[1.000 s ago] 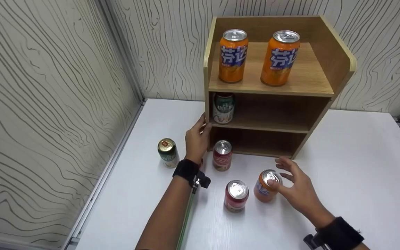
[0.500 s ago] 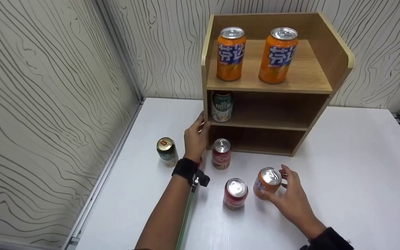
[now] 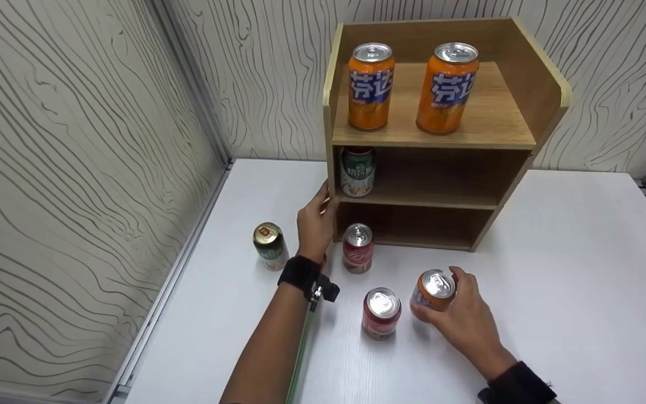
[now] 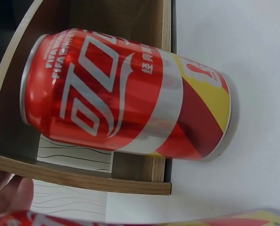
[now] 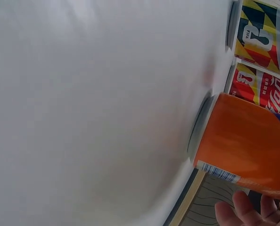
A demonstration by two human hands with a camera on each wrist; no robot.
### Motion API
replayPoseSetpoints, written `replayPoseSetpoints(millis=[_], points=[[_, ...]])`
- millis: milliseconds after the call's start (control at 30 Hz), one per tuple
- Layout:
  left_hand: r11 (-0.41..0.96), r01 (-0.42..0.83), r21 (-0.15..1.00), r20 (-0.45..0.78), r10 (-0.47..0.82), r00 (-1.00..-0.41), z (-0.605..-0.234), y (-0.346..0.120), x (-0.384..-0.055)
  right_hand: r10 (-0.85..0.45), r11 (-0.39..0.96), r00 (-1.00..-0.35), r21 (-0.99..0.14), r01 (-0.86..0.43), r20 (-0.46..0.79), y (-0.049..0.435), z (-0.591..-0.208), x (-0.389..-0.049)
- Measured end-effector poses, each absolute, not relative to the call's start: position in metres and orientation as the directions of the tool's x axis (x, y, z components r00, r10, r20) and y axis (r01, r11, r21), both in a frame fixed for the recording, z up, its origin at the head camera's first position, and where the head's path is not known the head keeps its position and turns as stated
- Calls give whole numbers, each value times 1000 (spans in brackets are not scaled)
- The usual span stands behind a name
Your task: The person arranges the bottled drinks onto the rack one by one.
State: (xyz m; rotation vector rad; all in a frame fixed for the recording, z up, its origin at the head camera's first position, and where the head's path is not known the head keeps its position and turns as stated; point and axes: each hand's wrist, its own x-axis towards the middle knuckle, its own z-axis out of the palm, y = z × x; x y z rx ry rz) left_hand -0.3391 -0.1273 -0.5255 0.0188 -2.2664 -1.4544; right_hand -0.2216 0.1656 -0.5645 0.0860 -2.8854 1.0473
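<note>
In the head view, the left hand (image 3: pixel 315 230) rested fairly straight fingers against the outer left side of the shelf (image 3: pixel 502 112) and gripped no can, while the right hand (image 3: pixel 469 322) curled thumb and fingers round the orange can (image 3: pixel 428 300), upright on the table (image 3: pixel 581 280) just right of the near red can (image 3: pixel 381 317). In the left wrist view, the far red can (image 4: pixel 121 94) stood before the shelf (some fingertips showed outside its panel). In the right wrist view, the orange can filled the right side, fingers along its edge.
</note>
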Motion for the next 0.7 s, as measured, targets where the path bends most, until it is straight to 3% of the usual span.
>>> replayPoseSetpoints(millis=[333,700], points=[[446,221,868,358,-251,-899,-526,-127,-340,-29,793,-988,-598,-115,152,162,-565,-224],[428,229,875,355,-242,-903,-527,-128,-341,-52,751,-968,-629,-200,245,166,-563,-227]])
